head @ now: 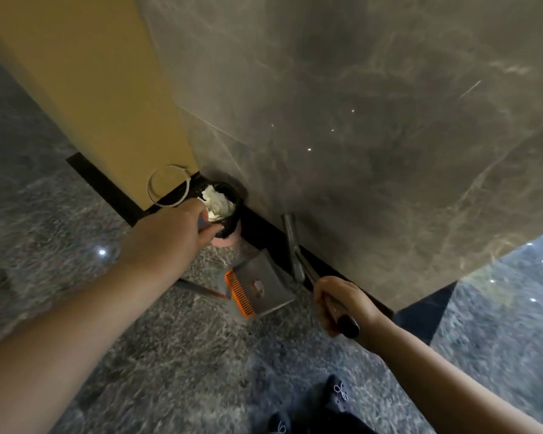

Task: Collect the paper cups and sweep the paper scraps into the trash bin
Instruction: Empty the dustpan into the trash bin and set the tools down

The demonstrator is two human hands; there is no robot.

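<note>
left hand (170, 236) pinches rim of small black-lined pink trash bin (224, 211), white paper inside, at its 2 o'clock. right hand (342, 303) grips dark handle (347, 322); grey dustpan with orange comb (257, 286) at 10 o'clock.

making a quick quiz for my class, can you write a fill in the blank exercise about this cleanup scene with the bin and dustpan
1. The comb teeth along the edge of the grey dustpan are coloured ____.
2. The trash bin is lined with a ____ bag and holds white paper.
3. The ____ hand grips a handle.
4. The other hand, the left hand, reaches toward the ____.

Missing words: orange; black; right; trash bin
</note>
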